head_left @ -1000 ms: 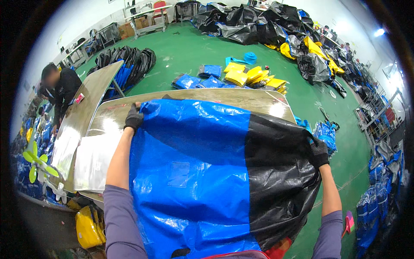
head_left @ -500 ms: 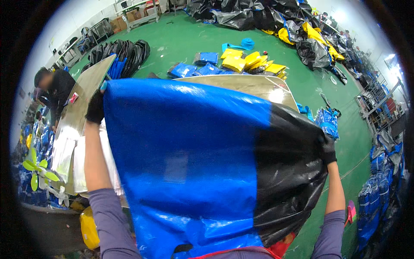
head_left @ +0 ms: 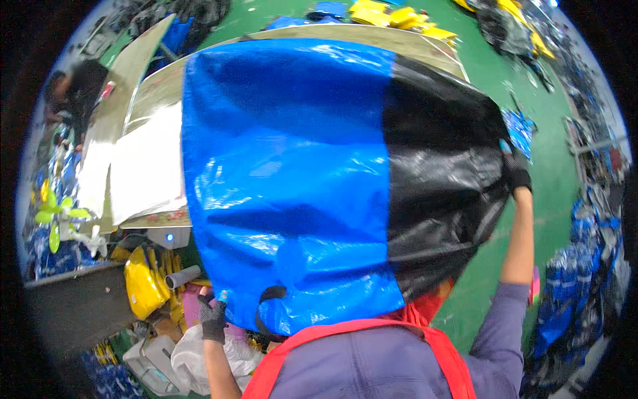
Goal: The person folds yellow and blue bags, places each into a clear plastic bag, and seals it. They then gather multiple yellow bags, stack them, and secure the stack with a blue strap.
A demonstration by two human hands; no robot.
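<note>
A large blue-and-black plastic bag [head_left: 292, 179] spreads in front of me, its far part over the table. The left portion is blue, the right portion black and creased. A short black strap loop [head_left: 267, 307] shows at its near edge. My left hand [head_left: 212, 316], in a black glove with bare fingertips, is closed on the bag's near left corner. On the far right, my right hand [head_left: 516, 171], gloved alike, grips the black side edge. The bag's near edge lies against my red apron [head_left: 372, 325].
A pale table [head_left: 156, 93] stands under the bag, with white sheets [head_left: 149, 166] on its left. Yellow packs [head_left: 145, 282] and a white plastic bag [head_left: 216, 362] sit low left. A person [head_left: 86, 93] works at far left. Blue bundles [head_left: 565, 299] line the right.
My left hand has left the far left corner and come down to the near left corner. The bag now lies flatter over the table. My right hand keeps its grip. The view tilts lower.
</note>
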